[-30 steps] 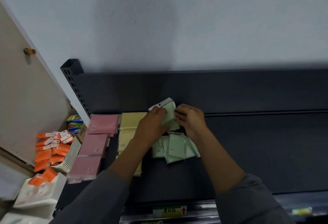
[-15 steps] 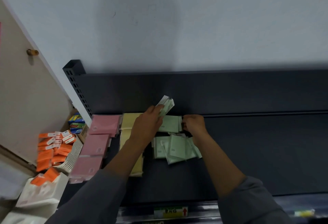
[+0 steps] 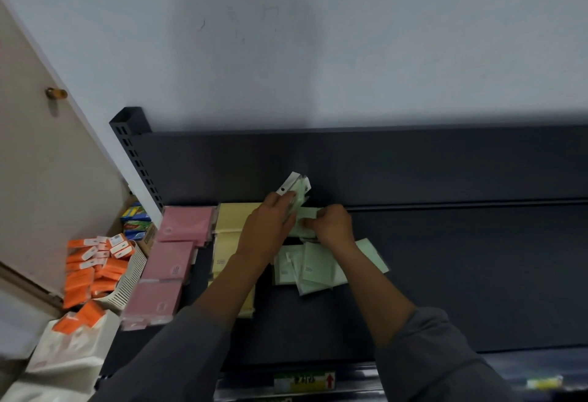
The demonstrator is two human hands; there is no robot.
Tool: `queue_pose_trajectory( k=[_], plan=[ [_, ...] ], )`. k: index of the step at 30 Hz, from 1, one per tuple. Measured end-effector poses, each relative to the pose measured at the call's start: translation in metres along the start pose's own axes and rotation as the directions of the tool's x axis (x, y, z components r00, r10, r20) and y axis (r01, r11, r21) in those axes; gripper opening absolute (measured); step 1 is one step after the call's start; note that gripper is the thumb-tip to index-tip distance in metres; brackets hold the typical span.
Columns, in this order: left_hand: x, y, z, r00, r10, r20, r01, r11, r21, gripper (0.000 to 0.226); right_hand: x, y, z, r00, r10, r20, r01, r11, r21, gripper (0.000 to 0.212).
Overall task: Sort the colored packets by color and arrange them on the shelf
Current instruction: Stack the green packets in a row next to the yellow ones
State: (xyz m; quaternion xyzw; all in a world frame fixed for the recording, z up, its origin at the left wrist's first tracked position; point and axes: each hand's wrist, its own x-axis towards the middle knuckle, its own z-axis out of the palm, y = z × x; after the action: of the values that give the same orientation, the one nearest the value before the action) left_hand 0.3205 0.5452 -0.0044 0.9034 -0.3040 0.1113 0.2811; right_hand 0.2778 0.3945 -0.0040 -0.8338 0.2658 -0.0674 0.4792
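— Presently, which step was in hand?
— Green sorting: left hand (image 3: 270, 226) gripped a green packet stack (image 3: 297, 193); right-hand fingers (image 3: 313, 222) pinched one packet (image 3: 307, 213) between them. Next move likely required squaring it on the shelf (image 3: 461, 274).

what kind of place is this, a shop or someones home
Most likely a small shop: a dark metal display shelf with a price-label strip on its front edge, and pink packets laid out in rows like stock.

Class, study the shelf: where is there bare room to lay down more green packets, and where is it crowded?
Free: the dark shelf right of the loose green packets out to the frame's edge, and the front strip below them. Crowded: the left end, with pink packets and yellow packets in close rows.
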Motion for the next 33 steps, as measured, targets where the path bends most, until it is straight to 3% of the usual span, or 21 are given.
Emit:
queue_pose_trajectory(
  k=[2, 8, 13, 18, 25, 30, 33],
  plan=[
    [-0.001, 0.000, 0.000, 1.000, 0.006, 0.001, -0.006, 1.000, 0.005, 0.045, 0.001, -0.004, 0.000, 1.000, 0.023, 0.019, -0.025, 0.995, 0.095, 0.026],
    [0.000, 0.001, 0.001, 1.000, -0.012, 0.028, 0.011, 1.000, 0.023, 0.048, 0.001, -0.008, -0.008, 0.995, 0.091, -0.037, -0.073, 0.936, 0.344, 0.034],
    [-0.001, 0.004, 0.003, 0.999, -0.009, 0.039, 0.008, 0.999, 0.038, 0.047, -0.003, 0.006, -0.026, 0.987, 0.157, -0.044, -0.125, 0.903, 0.412, 0.039],
    [-0.001, 0.006, 0.005, 0.997, -0.019, 0.078, 0.015, 0.998, 0.057, 0.047, -0.010, 0.022, -0.050, 0.979, 0.181, -0.099, -0.112, 0.870, 0.479, 0.018],
    [0.000, 0.012, 0.011, 0.986, -0.074, 0.152, 0.049, 0.986, 0.162, 0.047, -0.026, 0.048, -0.097, 0.933, 0.306, -0.190, -0.130, 0.776, 0.617, 0.014],
    [-0.001, 0.012, 0.016, 0.990, -0.054, 0.130, 0.052, 0.999, 0.016, 0.035, -0.038, 0.072, -0.127, 0.932, 0.325, -0.162, -0.174, 0.791, 0.586, 0.020],
    [-0.005, 0.011, 0.017, 0.996, 0.011, 0.087, -0.014, 0.999, 0.033, 0.020, -0.046, 0.079, -0.126, 0.951, 0.301, -0.076, -0.229, 0.847, 0.480, 0.017]
  ],
)
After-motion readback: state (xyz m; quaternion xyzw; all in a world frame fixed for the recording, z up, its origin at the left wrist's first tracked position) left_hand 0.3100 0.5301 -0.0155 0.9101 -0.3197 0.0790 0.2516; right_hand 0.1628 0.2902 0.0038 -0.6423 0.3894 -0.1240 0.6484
